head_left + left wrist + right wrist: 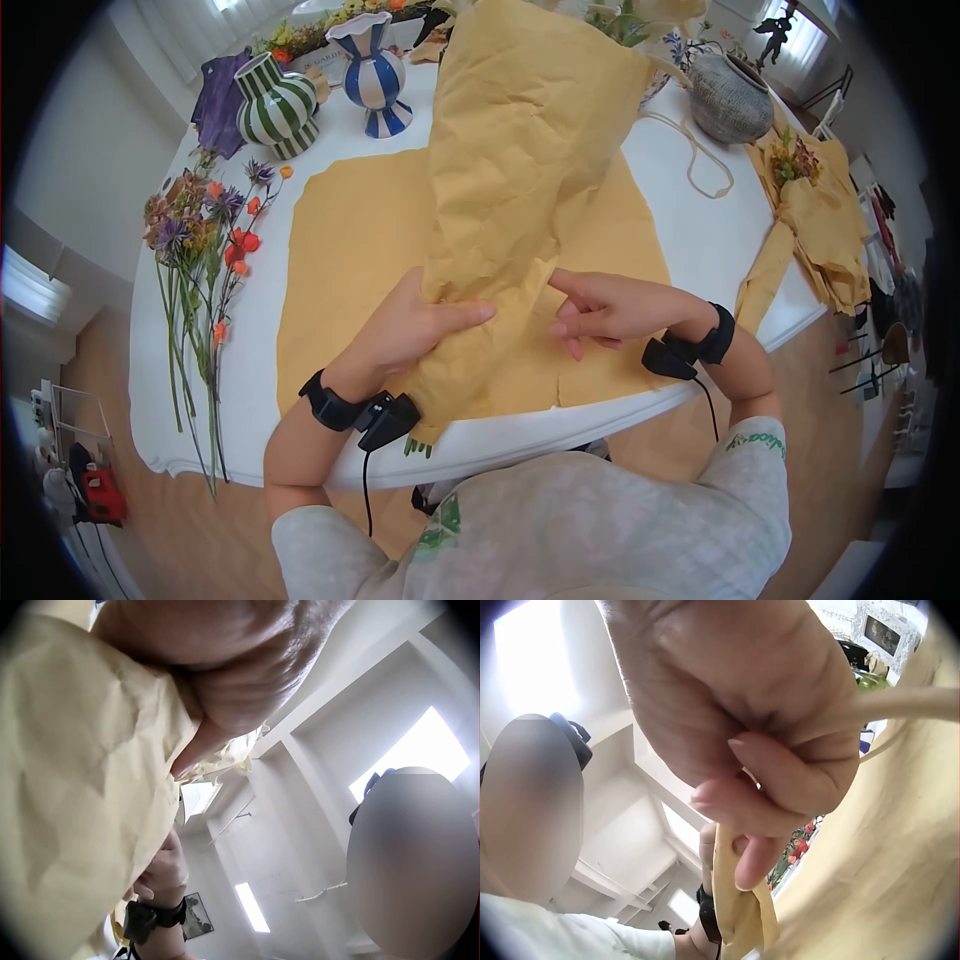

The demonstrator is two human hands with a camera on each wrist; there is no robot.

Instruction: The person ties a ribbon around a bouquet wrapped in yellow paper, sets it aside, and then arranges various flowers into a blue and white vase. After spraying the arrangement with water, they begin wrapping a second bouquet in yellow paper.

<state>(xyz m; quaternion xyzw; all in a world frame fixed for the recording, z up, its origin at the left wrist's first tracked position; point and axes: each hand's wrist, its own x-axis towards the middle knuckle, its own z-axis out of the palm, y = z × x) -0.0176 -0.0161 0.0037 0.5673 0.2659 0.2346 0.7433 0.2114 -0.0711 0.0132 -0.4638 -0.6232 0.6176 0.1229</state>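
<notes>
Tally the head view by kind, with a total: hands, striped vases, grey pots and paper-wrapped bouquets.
Hands: 2 (left hand, right hand)
Striped vases: 2 (green one, blue one)
Grey pot: 1
Wrapped bouquet: 1
Total: 6

The bouquet wrap [530, 130] is matt, creased paper; the flat sheet [345, 240] beneath looks smoother. The striped vases [275, 105] shine like glazed ceramic; the grey pot [730, 97] seems rough, perhaps stoneware.

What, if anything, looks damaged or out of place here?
No spill shows. The flat sheet under the bouquet has what looks like a short slit at its near edge, possibly a tear. At the right, another wrap sticks out past the edge of the table, which looks untidy.
</notes>
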